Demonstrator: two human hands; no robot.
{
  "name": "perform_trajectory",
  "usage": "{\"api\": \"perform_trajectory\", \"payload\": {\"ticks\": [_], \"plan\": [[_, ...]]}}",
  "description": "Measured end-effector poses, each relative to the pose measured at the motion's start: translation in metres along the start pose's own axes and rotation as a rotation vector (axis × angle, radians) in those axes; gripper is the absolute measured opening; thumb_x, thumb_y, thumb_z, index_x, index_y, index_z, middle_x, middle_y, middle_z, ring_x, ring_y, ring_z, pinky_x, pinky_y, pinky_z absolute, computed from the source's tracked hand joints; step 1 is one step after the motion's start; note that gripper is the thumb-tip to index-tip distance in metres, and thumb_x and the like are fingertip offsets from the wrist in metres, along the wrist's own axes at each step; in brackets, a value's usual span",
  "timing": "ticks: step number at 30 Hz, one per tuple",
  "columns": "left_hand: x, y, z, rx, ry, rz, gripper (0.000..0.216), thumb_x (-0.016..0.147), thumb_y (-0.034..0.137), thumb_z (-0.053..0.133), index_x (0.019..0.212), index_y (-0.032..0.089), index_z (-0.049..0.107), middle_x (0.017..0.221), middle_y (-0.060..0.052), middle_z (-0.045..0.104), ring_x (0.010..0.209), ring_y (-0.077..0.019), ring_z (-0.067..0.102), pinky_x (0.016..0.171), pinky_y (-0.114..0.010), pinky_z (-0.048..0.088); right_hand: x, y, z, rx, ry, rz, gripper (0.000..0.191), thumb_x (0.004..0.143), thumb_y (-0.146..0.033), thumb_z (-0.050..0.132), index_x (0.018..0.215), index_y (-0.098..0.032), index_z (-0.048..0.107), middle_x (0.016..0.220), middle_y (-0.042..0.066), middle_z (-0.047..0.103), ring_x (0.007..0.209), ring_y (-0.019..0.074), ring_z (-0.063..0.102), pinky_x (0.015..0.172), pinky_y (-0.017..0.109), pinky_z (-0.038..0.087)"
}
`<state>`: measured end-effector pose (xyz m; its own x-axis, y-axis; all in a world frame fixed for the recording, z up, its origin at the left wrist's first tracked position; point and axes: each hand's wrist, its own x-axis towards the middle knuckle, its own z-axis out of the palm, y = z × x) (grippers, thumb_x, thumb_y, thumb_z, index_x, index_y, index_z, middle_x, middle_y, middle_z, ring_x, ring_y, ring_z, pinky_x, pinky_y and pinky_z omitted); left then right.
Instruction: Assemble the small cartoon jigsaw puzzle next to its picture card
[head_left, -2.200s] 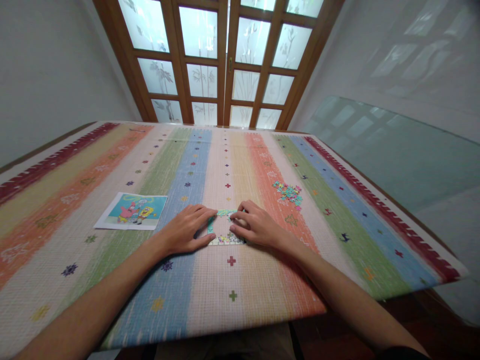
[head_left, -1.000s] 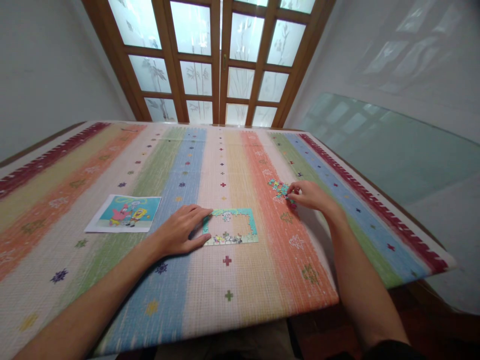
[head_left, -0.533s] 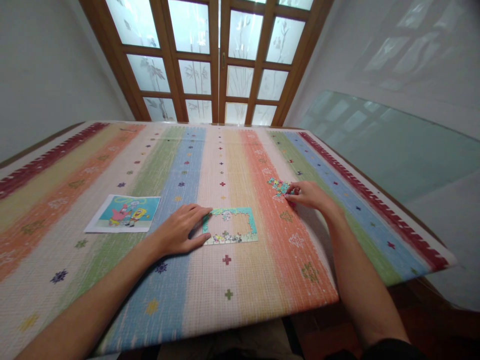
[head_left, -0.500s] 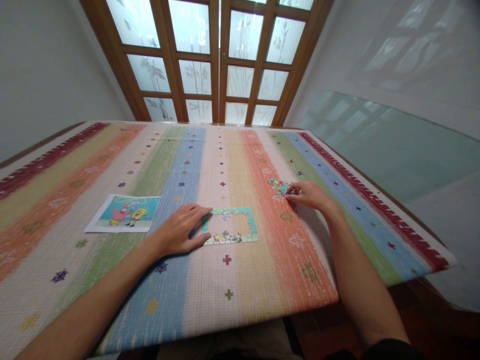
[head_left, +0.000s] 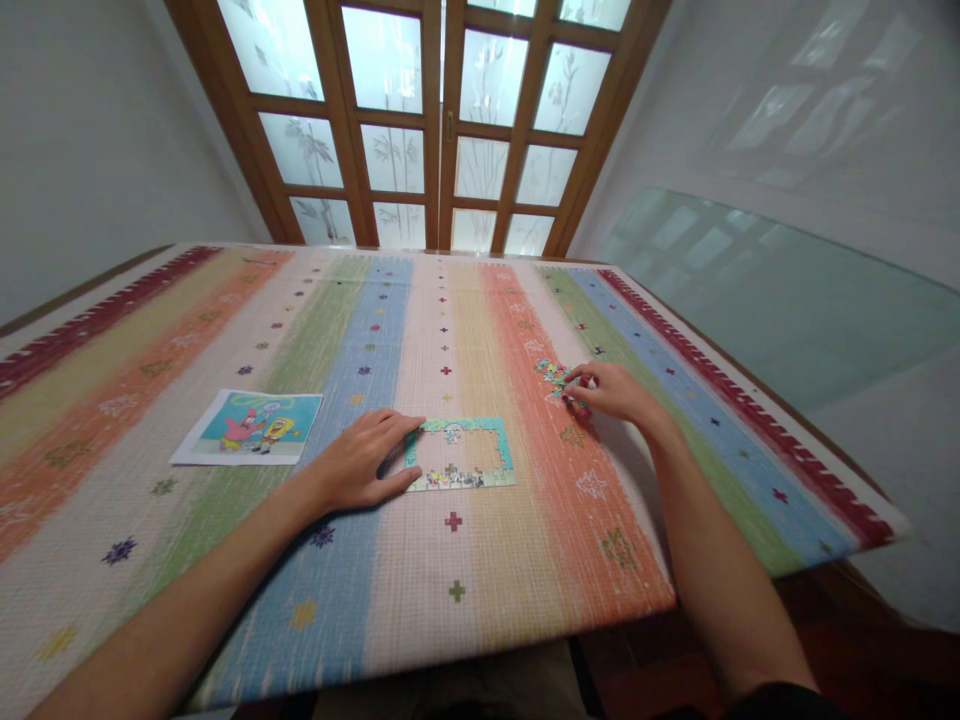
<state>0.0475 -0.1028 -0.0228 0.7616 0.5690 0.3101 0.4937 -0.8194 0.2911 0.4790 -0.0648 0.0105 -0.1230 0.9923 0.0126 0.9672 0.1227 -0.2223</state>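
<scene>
A partly assembled jigsaw puzzle [head_left: 508, 455] lies flat in front of me, its border joined and its middle mostly open to the cloth. Some pieces sit along the inside of its lower edge. My left hand [head_left: 367, 460] rests at the puzzle's left side, fingers stretched and thumb apart, touching that border. To the right is a small heap of loose puzzle pieces [head_left: 551, 372]. At the heap's near side, my right hand [head_left: 611, 390] has thumb and forefinger curled together in a pinch. Whatever is between those fingertips is too small to make out.
A printed cartoon picture [head_left: 259, 428] lies left of my left hand. A striped tablecloth [head_left: 465, 330] covers the table, whose near edge is close to me. Wooden doors with glass panes [head_left: 439, 130] stand beyond, and a glass panel [head_left: 780, 290] leans at the right wall.
My right hand has shifted slightly left over the loose pieces, its fingertips moving among them. The left hand and the puzzle border stay in place.
</scene>
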Motion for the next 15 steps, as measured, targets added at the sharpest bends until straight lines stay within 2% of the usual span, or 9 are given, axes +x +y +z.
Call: {"api": "perform_trajectory", "payload": {"ticks": [2, 4, 11, 15], "plan": [[0.000, 0.000, 0.000, 0.000, 0.004, 0.005, 0.049, 0.098, 0.041, 0.057, 0.140, 0.018, 0.047, 0.129, -0.014, 0.065, 0.116, -0.0303, 0.060, 0.101, -0.048, 0.051, 0.003, -0.002, 0.007, -0.035, 0.062, 0.006, 0.029, 0.089, -0.027, 0.062, 0.111, -0.020, 0.080, 0.090, 0.009, 0.074, 0.083, 0.0225, 0.067, 0.072, 0.029, 0.045], [0.000, 0.001, -0.001, 0.001, 0.006, 0.006, 0.049, 0.098, 0.041, 0.057, 0.140, 0.018, 0.047, 0.129, -0.014, 0.065, 0.116, -0.0305, 0.061, 0.101, -0.049, 0.051, 0.006, -0.005, 0.014, -0.061, 0.092, -0.009, 0.032, 0.091, -0.026, 0.059, 0.116, -0.019, 0.078, 0.091, 0.010, 0.073, 0.085, 0.0232, 0.067, 0.075, 0.029, 0.045], [0.001, 0.000, 0.000, 0.005, 0.010, 0.007, 0.049, 0.098, 0.041, 0.057, 0.140, 0.018, 0.048, 0.129, -0.014, 0.065, 0.116, -0.0308, 0.061, 0.101, -0.049, 0.051, 0.010, -0.012, 0.027, -0.027, 0.109, -0.111, 0.029, 0.093, -0.026, 0.056, 0.108, -0.020, 0.080, 0.092, 0.009, 0.070, 0.087, 0.0225, 0.065, 0.080, 0.030, 0.046], [0.001, 0.000, 0.001, 0.007, 0.009, 0.005, 0.049, 0.098, 0.042, 0.057, 0.141, 0.020, 0.048, 0.129, -0.013, 0.065, 0.116, -0.0304, 0.061, 0.101, -0.048, 0.052, 0.011, -0.016, 0.030, 0.009, 0.166, -0.070, 0.027, 0.092, -0.030, 0.059, 0.107, -0.018, 0.079, 0.089, 0.010, 0.069, 0.086, 0.0245, 0.064, 0.080, 0.033, 0.047]]}}
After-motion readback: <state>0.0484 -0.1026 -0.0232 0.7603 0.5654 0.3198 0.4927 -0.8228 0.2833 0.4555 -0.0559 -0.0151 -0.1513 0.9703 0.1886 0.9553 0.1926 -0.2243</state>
